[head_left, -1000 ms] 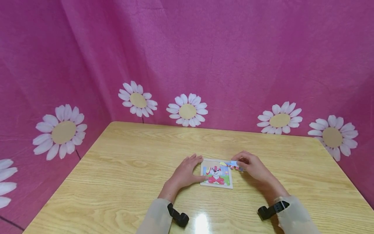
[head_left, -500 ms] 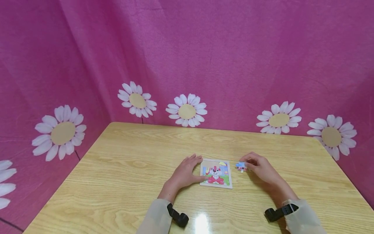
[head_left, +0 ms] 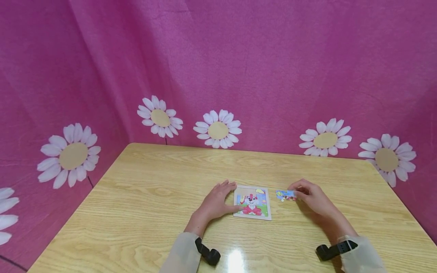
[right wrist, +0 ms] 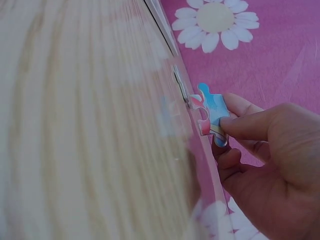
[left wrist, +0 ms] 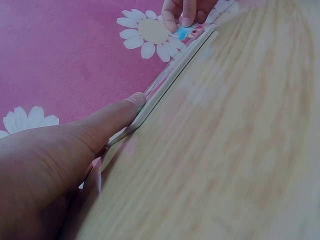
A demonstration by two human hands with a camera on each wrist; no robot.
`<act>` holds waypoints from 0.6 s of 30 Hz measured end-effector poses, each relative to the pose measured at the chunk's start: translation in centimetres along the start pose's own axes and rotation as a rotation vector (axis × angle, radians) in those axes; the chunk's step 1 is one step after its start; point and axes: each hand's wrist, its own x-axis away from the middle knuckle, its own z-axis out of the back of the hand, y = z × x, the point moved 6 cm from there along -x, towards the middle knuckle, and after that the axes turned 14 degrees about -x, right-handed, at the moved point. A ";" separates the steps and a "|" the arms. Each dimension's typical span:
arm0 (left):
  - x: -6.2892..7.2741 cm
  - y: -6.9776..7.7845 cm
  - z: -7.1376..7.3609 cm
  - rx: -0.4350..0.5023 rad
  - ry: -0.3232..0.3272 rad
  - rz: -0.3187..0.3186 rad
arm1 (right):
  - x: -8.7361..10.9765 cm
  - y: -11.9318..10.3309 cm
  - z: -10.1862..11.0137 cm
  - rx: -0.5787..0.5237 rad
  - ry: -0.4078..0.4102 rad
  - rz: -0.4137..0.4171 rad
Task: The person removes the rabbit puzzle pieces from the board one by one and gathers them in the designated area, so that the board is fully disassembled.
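A square jigsaw board (head_left: 252, 217) with a red-and-white cartoon animal lies on the table, bare wood showing at its upper left. My left hand (head_left: 216, 201) rests along its left side, fingers at the far corner and thumb on the near left part; the left wrist view shows that thumb (left wrist: 117, 117) lying on the edge. To the right of the board, my right hand (head_left: 314, 198) pinches a blue and red jigsaw piece (right wrist: 215, 107) between thumb and fingers, tilted up. Left of it, a second jigsaw piece (head_left: 280, 194) with a yellow patch lies on the table.
The light wooden table (head_left: 164, 170) reaches back to a pink cloth (head_left: 266, 76) printed with white daisies. The cloth also hangs along the left side. Black straps with small cameras sit on both wrists.
My right hand has moved right, off the board's upper right, with the jigsaw piece in its grip. The yellow-patched piece now lies apart from the held one. The left hand has stayed still.
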 end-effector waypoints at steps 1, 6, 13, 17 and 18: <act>0.0 0.0 0.0 -0.002 0.001 -0.001 | 0.1 0.0 0.1 0.006 -0.002 0.000; 0.0 -0.1 0.0 0.003 0.001 0.000 | 0.3 0.6 0.7 0.038 0.002 -0.048; 0.0 0.0 0.0 0.000 -0.004 0.002 | 0.7 1.0 1.3 0.062 0.008 -0.080; 0.1 0.1 0.2 -0.003 0.005 -0.006 | 0.7 1.2 1.4 0.063 0.008 -0.083; 0.1 0.1 0.2 -0.005 0.006 -0.009 | 0.7 1.2 1.4 0.067 0.005 -0.087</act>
